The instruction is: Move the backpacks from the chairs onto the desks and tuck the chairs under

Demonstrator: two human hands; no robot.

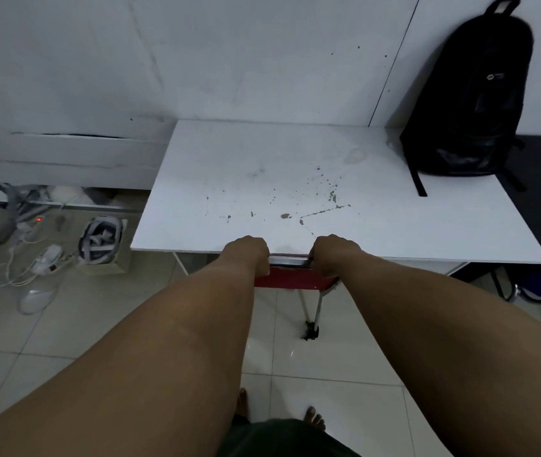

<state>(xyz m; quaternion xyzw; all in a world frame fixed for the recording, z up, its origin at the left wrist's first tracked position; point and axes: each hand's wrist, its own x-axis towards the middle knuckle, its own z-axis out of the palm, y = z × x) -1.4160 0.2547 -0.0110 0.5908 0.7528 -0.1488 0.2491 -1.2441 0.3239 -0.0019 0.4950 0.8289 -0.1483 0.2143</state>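
A black backpack [473, 94] stands upright on the white desk [262, 179] at its far right corner, leaning on the wall. A red chair [295, 279] with a metal top rail sits at the desk's front edge, most of it hidden under the desktop. My left hand [247, 253] grips the left end of that rail. My right hand [333, 253] grips the right end. One chair leg [310, 311] with a black foot shows below the desk.
On the tiled floor to the left lie a power strip with white cables [45, 258], a headset in a small box [101, 242] and a stand's legs [8, 206]. A dark desk and another chair frame [526, 288] stand at the right. My bare feet [315, 418] are below.
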